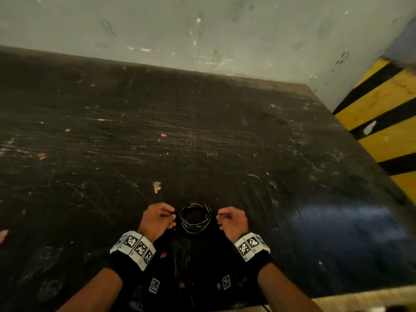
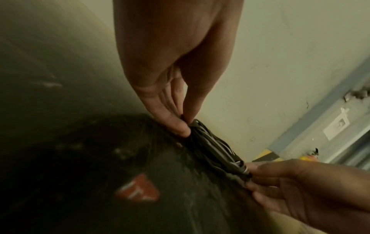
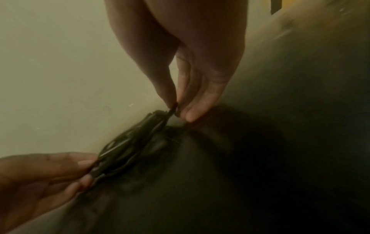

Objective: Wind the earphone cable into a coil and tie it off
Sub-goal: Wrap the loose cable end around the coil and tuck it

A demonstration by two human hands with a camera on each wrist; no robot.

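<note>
The black earphone cable is wound into a small round coil of several loops and is held between my two hands near the table's front edge. My left hand pinches the coil's left side between thumb and forefinger, as the left wrist view shows. On the opposite side, my right hand pinches the coil with its fingertips. In the wrist views the coil is stretched edge-on between both pinches. Whether it touches the table is unclear.
The black, scratched table runs back to a pale wall. A yellow-and-black striped pillar stands at the right. Small pink scraps and a paper bit lie on the table beyond the hands.
</note>
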